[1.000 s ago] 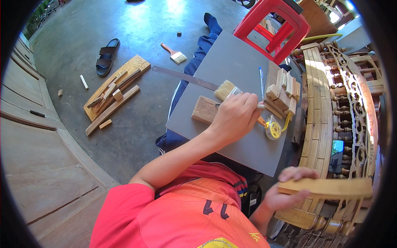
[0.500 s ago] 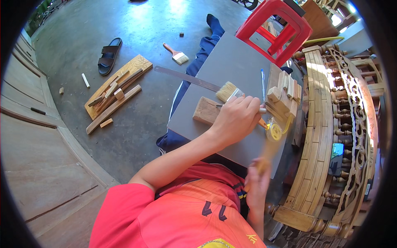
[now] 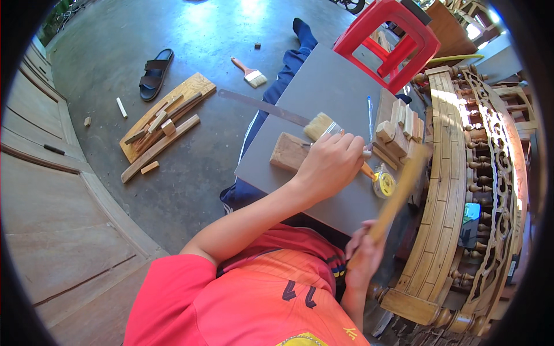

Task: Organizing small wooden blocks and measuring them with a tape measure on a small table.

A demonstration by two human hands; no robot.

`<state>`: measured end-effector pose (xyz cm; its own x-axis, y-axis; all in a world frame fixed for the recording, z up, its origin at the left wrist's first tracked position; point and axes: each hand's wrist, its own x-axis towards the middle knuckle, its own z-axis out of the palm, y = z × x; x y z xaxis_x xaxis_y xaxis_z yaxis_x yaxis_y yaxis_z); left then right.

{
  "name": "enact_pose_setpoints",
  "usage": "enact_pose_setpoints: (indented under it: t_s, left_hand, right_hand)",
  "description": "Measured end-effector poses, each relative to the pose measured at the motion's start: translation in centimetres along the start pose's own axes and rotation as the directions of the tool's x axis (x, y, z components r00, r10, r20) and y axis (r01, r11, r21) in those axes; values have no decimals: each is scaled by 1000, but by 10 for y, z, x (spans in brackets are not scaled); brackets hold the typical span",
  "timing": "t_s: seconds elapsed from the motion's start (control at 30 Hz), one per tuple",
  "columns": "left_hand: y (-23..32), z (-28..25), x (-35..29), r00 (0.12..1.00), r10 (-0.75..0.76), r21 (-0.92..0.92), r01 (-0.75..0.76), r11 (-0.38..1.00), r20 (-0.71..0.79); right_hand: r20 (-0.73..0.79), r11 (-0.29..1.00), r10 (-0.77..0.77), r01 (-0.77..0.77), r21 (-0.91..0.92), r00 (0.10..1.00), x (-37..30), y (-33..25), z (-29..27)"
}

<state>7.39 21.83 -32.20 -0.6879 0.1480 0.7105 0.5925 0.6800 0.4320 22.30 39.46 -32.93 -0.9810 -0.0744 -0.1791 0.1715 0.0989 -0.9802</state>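
Observation:
My left hand (image 3: 332, 160) is closed around a chisel (image 3: 367, 153), whose round butt end shows on the right of the fist and whose thin metal tip meets a wooden block (image 3: 288, 152). Most of that tool is hidden by my fingers. My right hand (image 3: 365, 251) grips a long wooden stick (image 3: 395, 199), raised and tilted up to the right, somewhat blurred. Behind the left hand lies a paintbrush (image 3: 319, 126) with an orange handle. A steel ruler (image 3: 259, 104) runs out past the grey board's (image 3: 340, 81) left edge. A yellow tape measure (image 3: 384, 183) sits right of the left hand.
Wood offcuts (image 3: 398, 130) and a blue pen (image 3: 370, 115) lie on the board's right. Beyond stands a red stool (image 3: 386, 46). A carved wooden bench (image 3: 433, 202) borders the right. On the floor are wood pieces (image 3: 164, 127), a second brush (image 3: 249, 73) and a sandal (image 3: 156, 75).
The wooden stick in my right hand has swung up and to the right, away from the left hand. My left hand and the block keep their places.

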Motion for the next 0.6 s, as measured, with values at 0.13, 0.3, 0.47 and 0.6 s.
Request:
enact_pose_setpoints:
  t_s: [0.13, 0.3, 0.47, 0.6]
  left_hand:
    - [-1, 0, -1, 1000, 18, 9, -18, 1000, -10]
    - [-7, 2, -4, 996, -31, 95, 23, 995, 80]
    - [-2, 4, -1, 998, 11, 100, -18, 995, 67]
    - [-6, 1, -4, 992, -33, 142, 16, 990, 119]
  right_hand:
    - [-451, 816, -276, 455, 356, 849, 12, -7, 16]
    - [44, 980, -20, 11, 197, 999, 6, 3, 9]
    - [-415, 782, -207, 405, 474, 886, 18, -12, 21]
    - [173, 988, 65, -88, 130, 983, 8, -6, 16]
